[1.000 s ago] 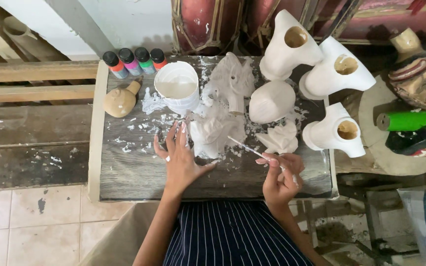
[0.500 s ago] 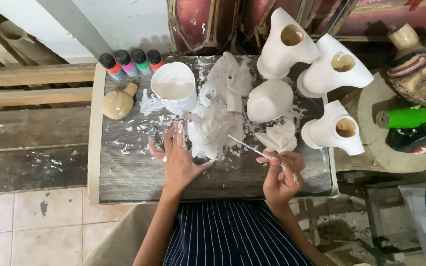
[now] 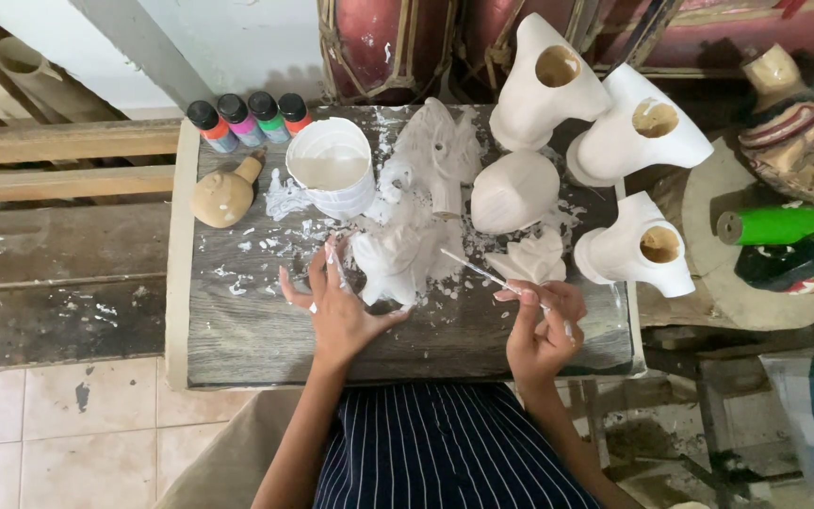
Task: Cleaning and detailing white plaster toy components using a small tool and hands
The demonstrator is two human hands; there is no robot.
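Note:
My left hand (image 3: 335, 300) rests flat on the grey board (image 3: 237, 330), fingers spread, its fingertips against a small white carved piece (image 3: 390, 264). My right hand (image 3: 539, 325) grips a thin paintbrush (image 3: 482, 273) whose white tip points at that piece. A white cup of white paint (image 3: 332, 170) stands just beyond my left hand. White paint smears cover the board around the piece.
Several small paint bottles (image 3: 247, 118) line the board's far left, next to a tan wooden figure (image 3: 223, 195). White carved figures (image 3: 548, 85) (image 3: 638, 137) (image 3: 635, 247) (image 3: 512, 191) stand at the right. A painted mask (image 3: 798, 141) and green piece (image 3: 774, 226) lie further right.
Both hands have barely moved; the brush tip has stayed near the small white piece and my left hand remains against it.

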